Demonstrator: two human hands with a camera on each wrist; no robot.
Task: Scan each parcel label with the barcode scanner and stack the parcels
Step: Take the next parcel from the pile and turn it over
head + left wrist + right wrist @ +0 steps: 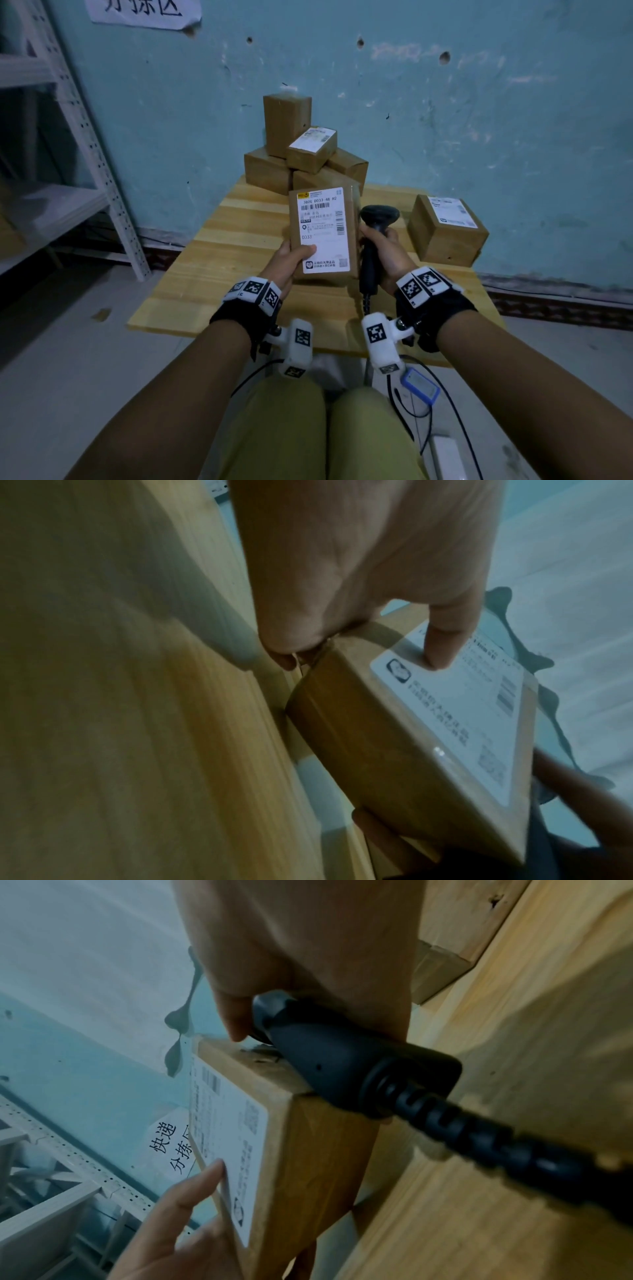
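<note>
My left hand point(291, 262) holds a brown parcel point(323, 233) upright over the wooden table point(205, 274), with the thumb on its white barcode label point(325, 229). The left wrist view shows that thumb point(441, 645) pressing the label and the other fingers behind the parcel point(394, 750). My right hand point(387, 253) grips the handle of a black barcode scanner point(378, 216), which stands right beside the parcel's right edge. In the right wrist view the scanner handle point(342, 1064) lies against the parcel's side point(308, 1150). Where the scanner head points is unclear.
A pile of brown parcels point(301, 157) sits at the back of the table against the blue wall. One labelled parcel point(445, 233) stands alone at the right. A white metal shelf point(85, 137) is to the left. The scanner's cable point(514, 1150) trails toward my lap.
</note>
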